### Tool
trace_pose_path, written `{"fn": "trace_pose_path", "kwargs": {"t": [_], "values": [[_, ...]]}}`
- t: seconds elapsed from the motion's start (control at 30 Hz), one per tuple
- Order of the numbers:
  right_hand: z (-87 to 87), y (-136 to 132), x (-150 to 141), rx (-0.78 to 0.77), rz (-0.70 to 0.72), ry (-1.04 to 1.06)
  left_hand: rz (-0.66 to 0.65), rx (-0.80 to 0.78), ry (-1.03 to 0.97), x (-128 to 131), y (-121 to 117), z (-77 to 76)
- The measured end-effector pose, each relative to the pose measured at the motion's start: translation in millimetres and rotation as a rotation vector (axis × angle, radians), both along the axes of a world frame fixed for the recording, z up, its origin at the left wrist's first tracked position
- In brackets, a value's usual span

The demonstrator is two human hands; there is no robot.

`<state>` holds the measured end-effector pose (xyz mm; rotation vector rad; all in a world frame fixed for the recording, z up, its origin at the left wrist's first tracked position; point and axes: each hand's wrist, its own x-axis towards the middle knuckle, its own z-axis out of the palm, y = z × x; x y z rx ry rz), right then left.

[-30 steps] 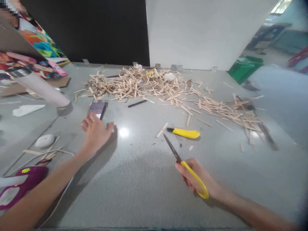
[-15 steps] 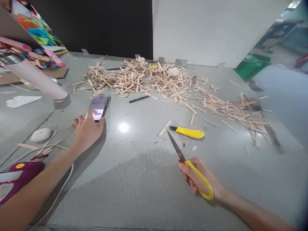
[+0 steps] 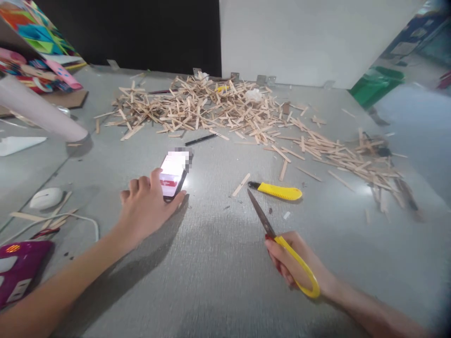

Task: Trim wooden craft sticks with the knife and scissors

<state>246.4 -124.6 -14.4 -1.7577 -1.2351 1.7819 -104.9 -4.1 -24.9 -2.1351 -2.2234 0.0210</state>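
Note:
My left hand [image 3: 150, 204] grips the lower end of a smartphone [image 3: 171, 171], thumb at its right edge and a finger at its left edge. The lit screen is white with a red bar, and the top is blurred out. In my right hand [image 3: 296, 263] is a pair of yellow-handled scissors [image 3: 266, 220], blades together and pointing up and left. Just beyond the scissors' tip lie a yellow utility knife [image 3: 278, 190] and a single wooden stick [image 3: 241, 184].
A heap of wooden sticks [image 3: 197, 105] spreads along the back, trailing right. A black pen [image 3: 200, 139] lies before it. To the left are a pale cylinder [image 3: 42, 110], a white computer mouse [image 3: 46, 198], a cable and a purple device [image 3: 24, 267]. A green bin [image 3: 377, 87] stands beyond the table.
My left hand has moved right with the smartphone, and its screen now shows a red bar. The view has shifted slightly. My right hand still holds the scissors in much the same place.

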Motion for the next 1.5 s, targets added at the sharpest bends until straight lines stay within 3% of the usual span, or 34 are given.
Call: {"fn": "trace_pose_path", "kwargs": {"t": [0.23,0.5,0.77,1.07,1.3,1.5], "values": [[-9.4,-1.1,6.9,-0.011,0.034,0.028,-0.081,0.057,-0.334,-16.9,25.5,-9.3],[-12.8,-3.8,8.5,-0.021,0.008,0.048,0.038,-0.066,-0.282,-6.4,6.7,-3.1],[-5.2,-0.3,6.4,-0.023,0.021,0.003,0.034,-0.086,-0.276,-7.5,10.6,-3.3],[-9.8,-1.6,9.4,-0.025,0.023,0.031,0.025,-0.162,-0.277,-10.5,16.1,-2.4],[-6.6,-2.2,6.6,-0.011,0.003,0.016,-0.034,-0.019,-0.253,-5.0,-0.6,-5.0],[-5.1,-2.0,5.6,0.005,0.018,0.01,-0.134,0.005,-0.107,-1.5,-18.9,-12.8]]}}
